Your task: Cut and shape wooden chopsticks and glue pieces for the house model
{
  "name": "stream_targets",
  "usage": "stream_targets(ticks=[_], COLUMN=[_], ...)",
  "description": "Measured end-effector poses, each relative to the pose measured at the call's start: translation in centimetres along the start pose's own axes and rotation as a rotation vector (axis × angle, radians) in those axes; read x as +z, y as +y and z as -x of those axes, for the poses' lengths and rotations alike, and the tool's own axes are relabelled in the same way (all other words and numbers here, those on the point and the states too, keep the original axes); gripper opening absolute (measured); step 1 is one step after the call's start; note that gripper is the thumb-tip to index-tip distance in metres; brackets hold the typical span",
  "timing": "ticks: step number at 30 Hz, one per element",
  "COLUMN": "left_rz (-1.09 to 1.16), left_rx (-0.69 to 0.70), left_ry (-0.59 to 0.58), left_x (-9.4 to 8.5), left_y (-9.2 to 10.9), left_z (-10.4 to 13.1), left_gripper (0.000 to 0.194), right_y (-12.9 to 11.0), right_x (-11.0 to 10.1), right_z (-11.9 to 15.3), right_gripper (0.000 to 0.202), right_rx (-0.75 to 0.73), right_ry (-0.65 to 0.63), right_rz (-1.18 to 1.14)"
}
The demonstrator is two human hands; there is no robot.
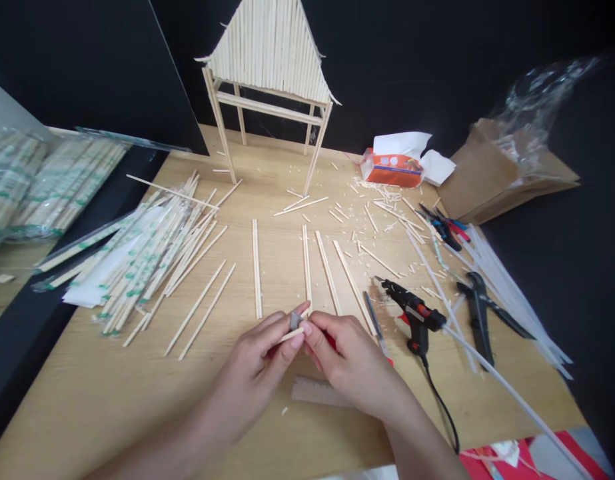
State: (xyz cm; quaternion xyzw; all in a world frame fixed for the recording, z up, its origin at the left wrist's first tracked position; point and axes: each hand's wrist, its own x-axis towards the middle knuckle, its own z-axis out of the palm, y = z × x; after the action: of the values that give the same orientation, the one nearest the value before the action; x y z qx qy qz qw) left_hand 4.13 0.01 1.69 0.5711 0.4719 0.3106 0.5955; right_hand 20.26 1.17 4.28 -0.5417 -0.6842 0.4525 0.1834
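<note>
My left hand [264,350] is closed, pinching a short wooden stick [291,335] between thumb and fingers. Against its index finger sits a small grey piece [294,321] whose kind I cannot make out. My right hand [337,347] is closed too, its thumb and index finger meeting at the stick's right end. A bit of red shows behind the right fingers; what it belongs to is hidden. Just beyond the hands, paired wooden sticks [328,273] lie on the table. Under the right hand lies a ruler [317,391], partly covered.
A stick-built model house [270,50] stands at the back. Wrapped chopsticks [142,260] are heaped left. To the right are a glue gun [412,310] with its cord, a pen-like tool [376,323], pliers [442,230], glue sticks [517,293], a tissue pack [394,167] and a paper bag [487,173].
</note>
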Motion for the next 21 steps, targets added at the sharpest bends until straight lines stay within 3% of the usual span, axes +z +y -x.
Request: stream_targets(ticks=[9, 21], left_rz=[-0.051, -0.106], left_rx=[0.052, 0.098], left_ry=[0.035, 0.112], left_x=[-0.34, -0.51], left_y=[0.03, -0.03], left_z=[-0.14, -0.05], left_gripper=[0.016, 0.016], right_y=[-0.06, -0.36], right_x=[0.17, 0.6], right_z=[0.14, 0.61], right_gripper=[0.029, 0.028], right_rx=[-0.023, -0.046], right_ry=[-0.02, 0.04], right_rz=[-0.037, -0.01])
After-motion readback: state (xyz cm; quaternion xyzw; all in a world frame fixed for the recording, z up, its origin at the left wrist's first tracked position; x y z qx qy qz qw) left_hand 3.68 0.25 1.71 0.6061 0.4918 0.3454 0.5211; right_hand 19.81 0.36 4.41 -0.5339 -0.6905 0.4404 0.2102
